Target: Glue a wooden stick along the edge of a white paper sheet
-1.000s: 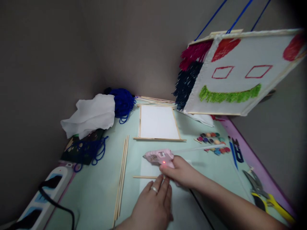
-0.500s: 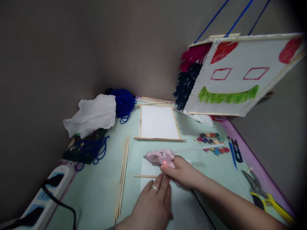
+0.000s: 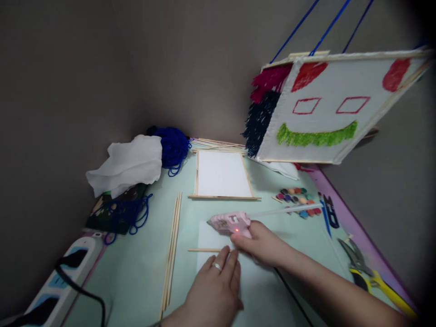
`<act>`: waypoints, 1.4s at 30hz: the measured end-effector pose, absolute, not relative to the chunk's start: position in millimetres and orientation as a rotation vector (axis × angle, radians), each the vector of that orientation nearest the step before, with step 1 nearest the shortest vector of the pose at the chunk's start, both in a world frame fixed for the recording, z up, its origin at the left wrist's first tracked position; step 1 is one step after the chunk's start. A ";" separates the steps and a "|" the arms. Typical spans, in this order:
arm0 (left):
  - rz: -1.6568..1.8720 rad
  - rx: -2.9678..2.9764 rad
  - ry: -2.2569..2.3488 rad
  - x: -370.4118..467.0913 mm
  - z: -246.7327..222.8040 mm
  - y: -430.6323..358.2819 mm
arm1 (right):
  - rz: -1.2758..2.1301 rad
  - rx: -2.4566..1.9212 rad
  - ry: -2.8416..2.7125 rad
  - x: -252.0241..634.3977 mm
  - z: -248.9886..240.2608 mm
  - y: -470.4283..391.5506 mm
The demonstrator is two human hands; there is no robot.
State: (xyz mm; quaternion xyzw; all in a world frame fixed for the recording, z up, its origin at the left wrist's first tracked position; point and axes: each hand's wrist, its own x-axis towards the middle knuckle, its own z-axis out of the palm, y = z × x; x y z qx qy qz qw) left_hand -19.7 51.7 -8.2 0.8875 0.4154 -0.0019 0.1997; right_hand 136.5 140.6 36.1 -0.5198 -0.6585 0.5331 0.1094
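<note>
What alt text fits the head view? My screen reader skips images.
The right hand holds a pink glue gun over white paper while the left hand presses the paper and a thin wooden stick onto a pale green table.

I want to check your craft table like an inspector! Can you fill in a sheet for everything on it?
Surface: pale green table, pink strip along its right edge.
Job's things: pink glue gun, red light on; white sheet; thin wooden stick lying across the sheet.
Clutter: loose sticks, framed white panel, paint pots, pliers, white cloth, blue yarn.
Grippers: right hand holds the glue gun; left hand flat on the sheet.
Cables: black cord plugged into power strip.
Surroundings: grey wall; hanging yarn face picture.
</note>
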 end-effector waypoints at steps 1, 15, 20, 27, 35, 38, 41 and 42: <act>0.006 2.483 1.161 -19.8 -8.9 51.3 | 1.570 -1.541 -1.929 137.4 36.2 140.2; 0.010 2.557 1.161 -20.7 -18.4 48.3 | 1.549 -1.567 -1.897 149.8 41.0 137.0; 0.057 2.571 1.166 -21.6 -15.8 49.7 | 1.544 -1.602 -1.876 155.0 41.9 135.3; 0.053 2.577 1.164 -21.5 -17.1 49.2 | 1.507 -1.588 -1.889 163.8 38.9 132.9; 0.103 2.596 1.174 -23.0 -18.2 48.4 | 1.496 -1.546 -1.907 170.6 40.4 130.7; 0.138 2.621 1.199 -23.1 -17.4 48.6 | 1.479 -1.559 -1.914 174.1 40.6 130.1; 0.130 2.658 1.195 -23.2 -17.1 48.8 | 1.459 -1.642 -1.905 177.3 41.2 128.5; 0.125 2.670 1.194 -23.4 -16.8 48.9 | 1.452 -1.655 -1.903 178.4 41.4 127.9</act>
